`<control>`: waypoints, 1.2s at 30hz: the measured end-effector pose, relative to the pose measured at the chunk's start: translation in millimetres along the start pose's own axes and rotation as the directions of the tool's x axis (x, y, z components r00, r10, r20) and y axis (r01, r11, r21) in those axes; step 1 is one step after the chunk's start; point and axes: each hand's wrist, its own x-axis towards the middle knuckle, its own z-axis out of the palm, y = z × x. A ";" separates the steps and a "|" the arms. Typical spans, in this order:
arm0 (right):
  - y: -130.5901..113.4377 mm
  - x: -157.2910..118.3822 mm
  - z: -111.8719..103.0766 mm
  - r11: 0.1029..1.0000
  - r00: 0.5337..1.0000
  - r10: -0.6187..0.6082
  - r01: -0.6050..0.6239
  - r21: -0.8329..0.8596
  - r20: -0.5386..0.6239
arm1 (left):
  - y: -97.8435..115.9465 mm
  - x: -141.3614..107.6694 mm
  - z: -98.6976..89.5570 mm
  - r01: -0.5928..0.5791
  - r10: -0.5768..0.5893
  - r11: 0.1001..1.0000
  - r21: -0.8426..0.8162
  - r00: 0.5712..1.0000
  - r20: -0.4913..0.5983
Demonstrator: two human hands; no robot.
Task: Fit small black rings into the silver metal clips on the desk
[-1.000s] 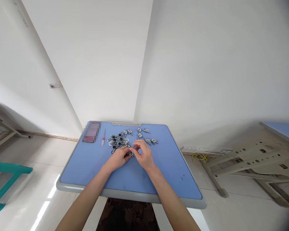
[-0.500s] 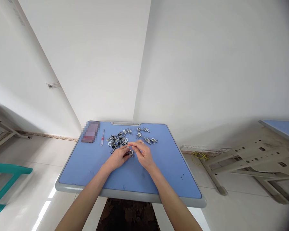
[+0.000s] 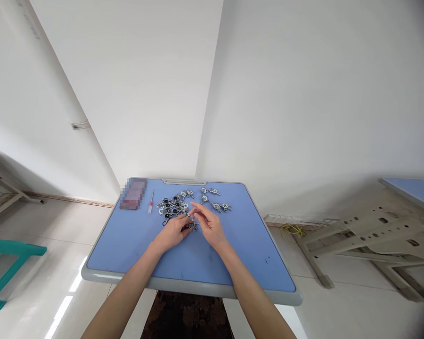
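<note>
My left hand is closed on a small silvery metal part with prongs, low over the blue table. From the right, my right hand reaches to the same part, thumb and fingertips close to it and the index finger raised. Whether the right fingers pinch something small I cannot make out. Just beyond my left hand lies a pile of metal parts with round black discs. Several silvery metal pieces lie loose behind my right hand.
A screwdriver with a clear and red handle lies left of the pile, beside a blurred flat rectangular object. The table stands against a white wall. A green stool is at left, another desk at right.
My right index finger has lifted and straightened away from the part. The left hand stays in place with its grip.
</note>
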 end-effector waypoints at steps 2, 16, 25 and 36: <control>0.9 -1.4 0.3 1.000 1.000 0.011 -0.011 0.014 0.023 | 0.0 -0.3 0.3 -0.001 0.001 1.000 -0.004 1.000 0.001; -2.1 0.6 -2.2 0.989 0.997 -0.073 0.077 -0.124 0.040 | 2.7 0.1 -1.0 0.000 0.000 1.000 0.016 1.000 -0.003; -0.4 2.0 -2.1 0.980 0.997 -0.081 0.080 -0.181 0.002 | 5.7 -0.8 -2.8 0.007 -0.007 1.000 0.020 1.000 0.000; -0.9 1.1 -1.3 0.977 0.996 -0.091 0.090 -0.194 0.006 | 3.1 -0.9 -0.9 0.006 -0.006 0.999 0.032 1.000 -0.005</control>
